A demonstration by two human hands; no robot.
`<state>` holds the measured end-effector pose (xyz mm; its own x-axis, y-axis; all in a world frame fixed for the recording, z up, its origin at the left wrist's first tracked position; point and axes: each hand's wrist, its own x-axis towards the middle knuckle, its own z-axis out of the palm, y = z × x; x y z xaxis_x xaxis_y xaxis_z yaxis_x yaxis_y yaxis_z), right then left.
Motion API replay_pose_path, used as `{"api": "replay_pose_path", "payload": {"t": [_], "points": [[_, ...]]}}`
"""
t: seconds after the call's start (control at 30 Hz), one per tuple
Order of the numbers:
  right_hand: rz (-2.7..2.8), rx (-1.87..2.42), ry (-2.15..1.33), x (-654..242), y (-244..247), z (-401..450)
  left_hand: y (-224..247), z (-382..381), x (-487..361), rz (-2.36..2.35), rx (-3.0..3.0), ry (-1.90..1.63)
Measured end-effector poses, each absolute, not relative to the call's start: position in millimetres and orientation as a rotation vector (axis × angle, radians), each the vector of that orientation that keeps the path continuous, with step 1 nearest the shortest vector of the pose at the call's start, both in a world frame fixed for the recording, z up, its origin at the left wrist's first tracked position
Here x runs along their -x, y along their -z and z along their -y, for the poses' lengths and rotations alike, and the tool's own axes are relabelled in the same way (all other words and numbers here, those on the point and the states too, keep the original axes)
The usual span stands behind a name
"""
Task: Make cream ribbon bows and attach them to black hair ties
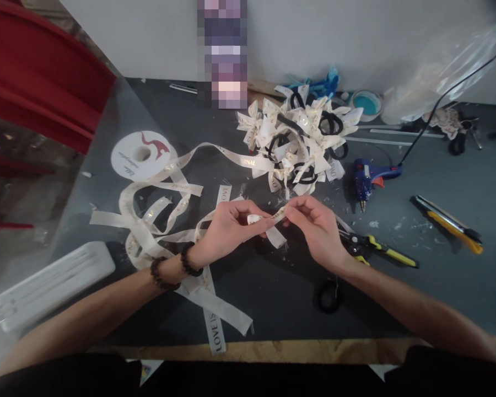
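Observation:
My left hand (pixel 242 221) pinches a short piece of cream printed ribbon (pixel 276 236), which is folded or looped between my hands. On its right end, my right hand (pixel 312 226) grips the same ribbon between thumb and fingers. Loose lengths of ribbon (pixel 143 240) lie under and around my left wrist, some lettered in gold. Beyond my hands sits a pile of ribbon bows (pixel 301 132) with black hair ties among them. A single black hair tie (pixel 328 296) rests on the table below my right wrist.
A white ribbon spool (pixel 134 156) stands at the left. To the right lie a blue glue gun (pixel 367 176) with a black cord, a yellow utility knife (pixel 448 223) and yellow-black scissors or pliers (pixel 391 253). A teal-filled bowl (pixel 367 105) is at the back, a white plastic object (pixel 58 284) at the left.

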<state>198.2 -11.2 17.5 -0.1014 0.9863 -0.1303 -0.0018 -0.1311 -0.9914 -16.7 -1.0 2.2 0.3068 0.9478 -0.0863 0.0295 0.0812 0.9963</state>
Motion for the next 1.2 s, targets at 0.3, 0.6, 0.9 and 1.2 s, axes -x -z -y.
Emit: {"api": "replay_pose_path", "payload": {"t": [0.3,0.6,0.9,1.2], "points": [[1.3,1.277,-1.241,-202,-12,18,9,2,17,-1.019,-1.214,-0.986],[1.519,1.337,-1.182,-201,-17,19,0,0,18,-1.066,-1.428,-0.947],[1.651,1.394,-1.027,-200,-20,20,-3,4,15,-1.108,-1.413,-1.091],[1.734,1.39,-0.978,-199,-18,16,-7,8,9,-1.083,-1.414,-1.101]]}}
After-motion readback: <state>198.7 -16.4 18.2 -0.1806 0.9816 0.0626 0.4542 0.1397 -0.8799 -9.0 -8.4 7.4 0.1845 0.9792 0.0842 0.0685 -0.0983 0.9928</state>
